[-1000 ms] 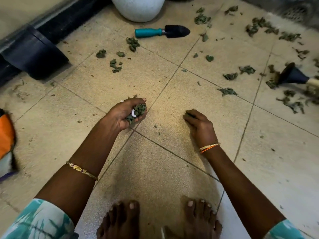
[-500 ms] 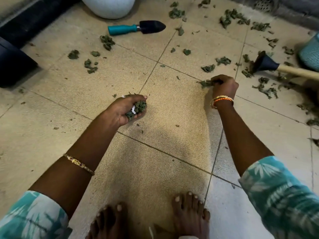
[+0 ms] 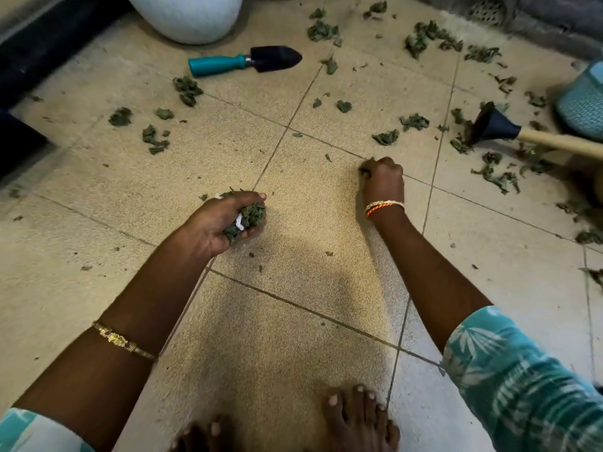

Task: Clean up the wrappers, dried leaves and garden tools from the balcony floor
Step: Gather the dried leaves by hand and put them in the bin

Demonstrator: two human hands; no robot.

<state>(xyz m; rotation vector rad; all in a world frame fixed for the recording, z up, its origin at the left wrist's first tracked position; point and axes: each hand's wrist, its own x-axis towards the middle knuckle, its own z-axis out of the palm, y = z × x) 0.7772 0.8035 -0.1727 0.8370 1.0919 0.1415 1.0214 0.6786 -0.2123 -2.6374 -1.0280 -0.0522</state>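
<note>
My left hand (image 3: 215, 223) is cupped palm-up around a clump of dried leaves (image 3: 251, 215) with a scrap of white wrapper (image 3: 239, 220) in it. My right hand (image 3: 383, 179) is curled knuckles-up on the floor tile, and a dark leaf bit shows at its fingertips. A trowel with a teal handle (image 3: 244, 62) lies at the back left. On the right lies a second tool with a black head and wooden handle (image 3: 496, 127). Several loose dried leaves (image 3: 386, 137) are scattered across the back and right of the floor.
A white pot (image 3: 189, 17) stands at the back, behind the trowel. A teal woven basket (image 3: 584, 102) sits at the right edge, and a floor drain (image 3: 487, 9) at the back right. A dark object (image 3: 16, 141) lines the left side. My bare feet (image 3: 355, 419) are at the bottom.
My right hand reached out to a leaf near the wooden-handled tool, closed on it, and has drawn back toward me. The left hand kept its clump of leaves.
</note>
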